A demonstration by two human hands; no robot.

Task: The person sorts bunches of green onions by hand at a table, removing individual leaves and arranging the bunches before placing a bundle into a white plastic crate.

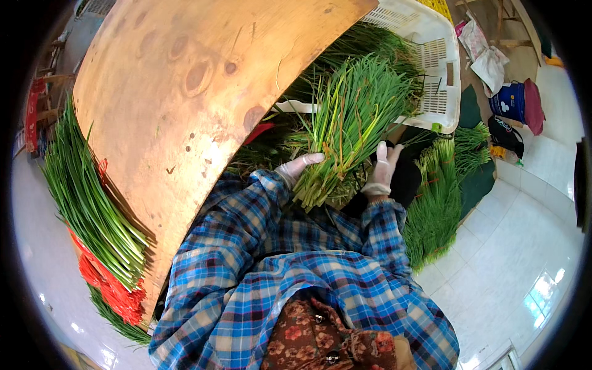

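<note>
A large bunch of garlic chives lies across my lap, its cut pale ends towards me and its leaf tips towards the crate. Several yellowed and brown leaves run through it. My left hand, in a thin whitish glove, grips the bunch near the stem ends, thumb on top. On the other side, my right hand, gloved too, is raised beside the stems with its fingers apart. A few thin leaves pass close to its fingertips; contact with them is unclear.
A wooden board spans the left, with tied chives and red ties at its edge. Ahead stands a white plastic crate of chives. Banded bundles lie to the right, near a blue bucket.
</note>
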